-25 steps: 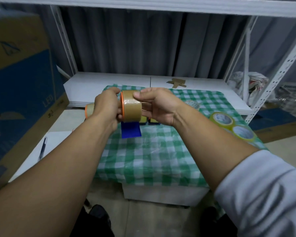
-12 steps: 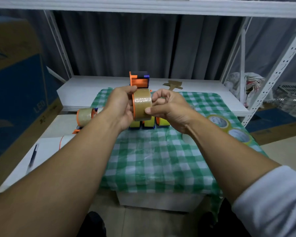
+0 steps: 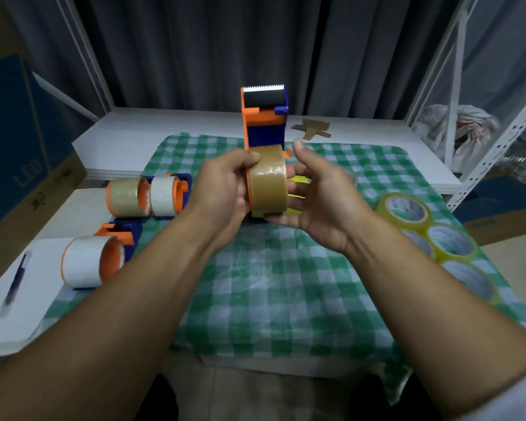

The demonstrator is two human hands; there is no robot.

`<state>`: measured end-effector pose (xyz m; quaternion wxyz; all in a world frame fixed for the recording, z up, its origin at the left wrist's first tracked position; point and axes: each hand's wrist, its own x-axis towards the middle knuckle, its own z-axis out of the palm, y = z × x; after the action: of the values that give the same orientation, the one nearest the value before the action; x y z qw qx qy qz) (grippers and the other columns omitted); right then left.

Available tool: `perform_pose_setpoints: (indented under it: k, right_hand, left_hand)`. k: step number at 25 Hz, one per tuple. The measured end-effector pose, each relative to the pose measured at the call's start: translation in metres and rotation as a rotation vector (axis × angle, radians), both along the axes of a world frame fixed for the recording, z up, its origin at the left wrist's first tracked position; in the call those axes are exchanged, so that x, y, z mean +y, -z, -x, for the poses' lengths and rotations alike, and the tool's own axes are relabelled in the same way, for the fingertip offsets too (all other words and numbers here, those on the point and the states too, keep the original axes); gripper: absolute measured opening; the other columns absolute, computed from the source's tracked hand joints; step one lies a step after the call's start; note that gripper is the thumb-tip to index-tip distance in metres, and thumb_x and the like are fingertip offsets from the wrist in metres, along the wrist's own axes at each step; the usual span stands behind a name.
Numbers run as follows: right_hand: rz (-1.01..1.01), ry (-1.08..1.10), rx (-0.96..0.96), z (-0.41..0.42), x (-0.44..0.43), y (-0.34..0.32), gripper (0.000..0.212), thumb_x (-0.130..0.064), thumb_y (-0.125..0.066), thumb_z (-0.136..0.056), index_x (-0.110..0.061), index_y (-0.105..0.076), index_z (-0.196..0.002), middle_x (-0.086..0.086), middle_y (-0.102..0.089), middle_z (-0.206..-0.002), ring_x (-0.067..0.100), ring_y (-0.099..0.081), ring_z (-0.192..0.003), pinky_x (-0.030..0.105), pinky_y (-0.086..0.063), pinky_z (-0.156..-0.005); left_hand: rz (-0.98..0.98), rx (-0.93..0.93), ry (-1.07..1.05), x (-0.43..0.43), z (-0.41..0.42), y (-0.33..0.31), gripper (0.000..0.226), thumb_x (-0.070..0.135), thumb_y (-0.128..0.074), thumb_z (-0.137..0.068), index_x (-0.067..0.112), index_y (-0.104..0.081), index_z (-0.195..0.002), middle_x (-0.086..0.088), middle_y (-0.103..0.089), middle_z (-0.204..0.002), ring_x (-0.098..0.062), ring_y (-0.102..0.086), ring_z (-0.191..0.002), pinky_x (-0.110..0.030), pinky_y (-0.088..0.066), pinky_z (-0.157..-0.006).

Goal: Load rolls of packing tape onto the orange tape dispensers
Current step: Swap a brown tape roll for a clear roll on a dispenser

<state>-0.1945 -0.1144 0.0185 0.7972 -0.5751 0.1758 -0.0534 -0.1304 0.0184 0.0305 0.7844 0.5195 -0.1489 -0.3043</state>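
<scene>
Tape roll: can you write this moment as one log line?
left hand: grips orange tape dispenser; right hand: presses brown tape roll

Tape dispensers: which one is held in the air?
The brown-roll dispenser, gripped by the left hand; the other three lie set down at the left.
</scene>
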Motion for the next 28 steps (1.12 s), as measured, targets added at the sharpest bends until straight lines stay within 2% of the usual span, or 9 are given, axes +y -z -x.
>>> perform_pose_setpoints:
  k: [7,12,14,15,17,20,24,26,28]
  right_hand:
    - [-0.124,-0.014,0.005,-0.011,-0.010,0.029,0.028,-0.043,-0.064,-0.093,-0.016,-0.065,-0.100,-0.004,-0.062,-0.065,0.010,-0.064,-0.059,0.050,-0.058,-0.080]
    - [-0.152,-0.150,-0.019,-0.013,-0.012,0.041,0.039,-0.043,-0.064,-0.090,-0.025,-0.053,-0.123,-0.010,-0.046,-0.061,0.006,-0.046,-0.054,0.043,-0.055,-0.074]
    - [-0.188,-0.174,-0.007,-0.014,-0.012,0.043,0.047,-0.041,-0.064,-0.091,-0.015,-0.056,-0.129,-0.006,-0.054,-0.069,0.010,-0.055,-0.062,0.050,-0.058,-0.081]
    - [-0.222,-0.183,0.001,-0.015,-0.013,0.045,0.056,-0.039,-0.066,-0.091,-0.007,-0.054,-0.136,-0.001,-0.058,-0.077,0.014,-0.060,-0.070,0.058,-0.056,-0.090]
    - [-0.276,-0.184,-0.012,-0.015,-0.013,0.047,0.062,-0.033,-0.067,-0.090,-0.006,-0.050,-0.143,0.003,-0.064,-0.082,0.020,-0.065,-0.075,0.070,-0.046,-0.099]
    - [-0.276,-0.141,-0.018,-0.015,-0.014,0.048,0.064,-0.027,-0.066,-0.088,-0.004,-0.047,-0.144,0.000,-0.064,-0.071,0.018,-0.064,-0.068,0.075,-0.042,-0.098]
    - [-0.255,-0.139,-0.019,-0.015,-0.017,0.051,0.063,-0.024,-0.069,-0.086,-0.004,-0.050,-0.142,0.012,-0.062,-0.104,0.033,-0.057,-0.101,0.075,-0.042,-0.097]
    - [-0.250,-0.144,-0.030,-0.015,-0.017,0.051,0.061,-0.024,-0.069,-0.086,-0.005,-0.052,-0.141,0.013,-0.064,-0.107,0.027,-0.064,-0.093,0.070,-0.045,-0.098]
    - [-0.264,-0.144,-0.049,-0.014,-0.016,0.050,0.061,-0.026,-0.067,-0.086,-0.006,-0.051,-0.142,0.006,-0.066,-0.094,0.017,-0.067,-0.073,0.063,-0.050,-0.094]
  left_hand:
    - [0.038,0.073,0.099,-0.006,-0.017,0.033,0.036,0.018,-0.043,-0.095,-0.001,-0.067,-0.114,-0.018,-0.075,-0.088,-0.028,-0.073,-0.075,-0.041,-0.059,-0.081]
    - [0.059,0.122,0.233,-0.003,-0.023,0.045,0.048,0.026,-0.043,-0.092,-0.003,-0.061,-0.126,-0.019,-0.075,-0.090,-0.029,-0.073,-0.077,-0.040,-0.059,-0.080]
    - [0.062,0.130,0.240,0.000,-0.024,0.046,0.048,0.025,-0.047,-0.089,-0.002,-0.062,-0.125,-0.019,-0.075,-0.089,-0.029,-0.074,-0.077,-0.039,-0.060,-0.080]
    - [0.060,0.132,0.239,0.001,-0.025,0.046,0.048,0.025,-0.048,-0.088,-0.002,-0.063,-0.124,-0.019,-0.076,-0.089,-0.029,-0.074,-0.077,-0.039,-0.061,-0.079]
    - [0.049,0.116,0.227,0.001,-0.025,0.050,0.046,0.023,-0.051,-0.087,-0.004,-0.064,-0.122,-0.020,-0.075,-0.090,-0.030,-0.074,-0.077,-0.040,-0.061,-0.078]
    - [0.025,0.074,0.215,0.001,-0.026,0.052,0.043,0.021,-0.053,-0.088,-0.005,-0.065,-0.121,-0.021,-0.075,-0.090,-0.031,-0.074,-0.079,-0.042,-0.061,-0.079]
    - [0.002,0.042,0.216,0.002,-0.026,0.053,0.040,0.020,-0.056,-0.087,-0.003,-0.067,-0.118,-0.021,-0.075,-0.091,-0.029,-0.074,-0.080,-0.042,-0.062,-0.080]
    - [0.009,0.036,0.223,0.003,-0.026,0.052,0.039,0.019,-0.057,-0.088,-0.003,-0.066,-0.119,-0.021,-0.075,-0.093,-0.029,-0.074,-0.082,-0.043,-0.062,-0.083]
    - [0.034,0.051,0.237,0.003,-0.027,0.051,0.038,0.019,-0.057,-0.088,-0.002,-0.066,-0.119,-0.021,-0.076,-0.095,-0.029,-0.075,-0.084,-0.042,-0.062,-0.084]
